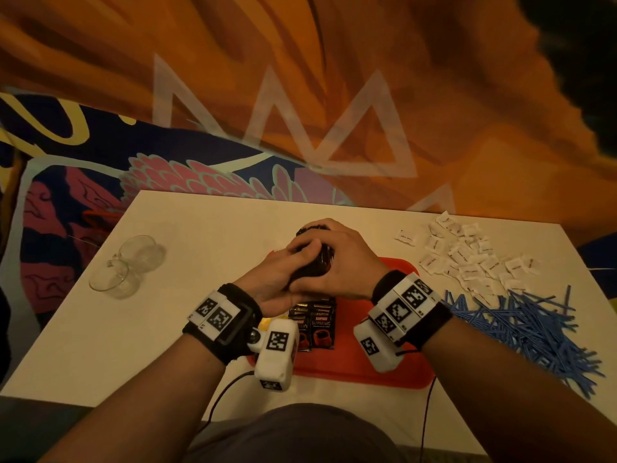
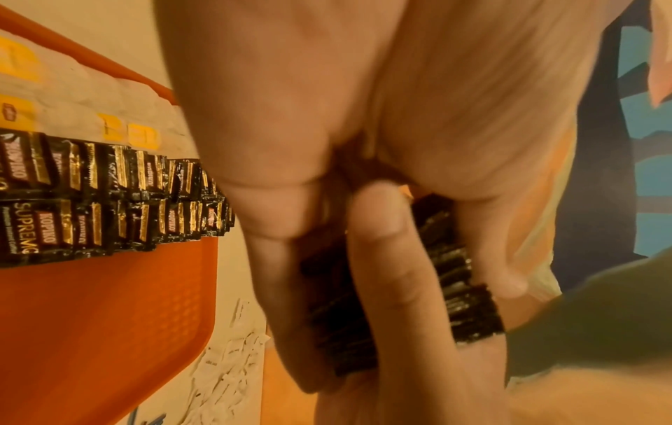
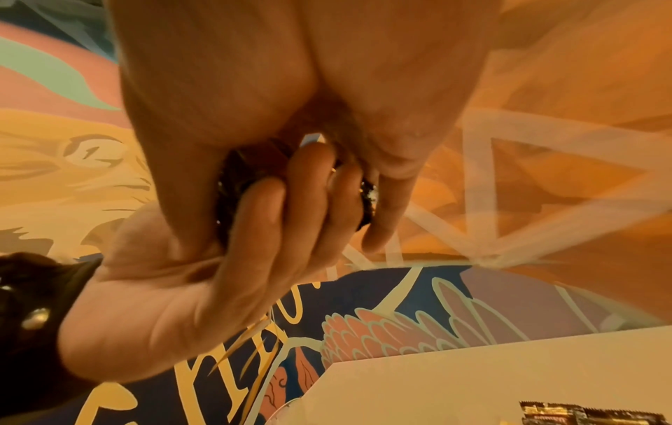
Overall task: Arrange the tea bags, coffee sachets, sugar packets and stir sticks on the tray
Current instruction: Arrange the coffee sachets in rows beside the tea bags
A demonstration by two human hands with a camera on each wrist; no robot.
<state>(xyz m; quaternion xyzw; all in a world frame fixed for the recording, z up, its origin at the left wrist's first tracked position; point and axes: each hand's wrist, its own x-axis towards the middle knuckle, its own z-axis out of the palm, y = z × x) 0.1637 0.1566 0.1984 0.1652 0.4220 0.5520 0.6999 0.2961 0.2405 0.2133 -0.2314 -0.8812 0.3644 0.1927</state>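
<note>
Both my hands meet over the far part of the red tray [image 1: 367, 372] and grip one thick stack of dark coffee sachets [image 1: 322, 262] between them. The left hand [image 1: 280, 275] holds it from the left and the right hand [image 1: 340, 262] wraps over its top and right side. In the left wrist view the stack's edges [image 2: 469, 310] show between the fingers. In the right wrist view it [image 3: 236, 175] is mostly hidden. Two overlapping rows of coffee sachets [image 2: 109, 201] lie on the tray [image 2: 90, 330], beside tea bags [image 2: 72, 95] with yellow tags.
A heap of white sugar packets [image 1: 467, 259] lies on the white table [image 1: 200, 228] right of the tray. Blue stir sticks [image 1: 521, 329] are piled nearer, at the right edge. Two clear glass cups [image 1: 130, 265] stand at the left. Cables trail off the front edge.
</note>
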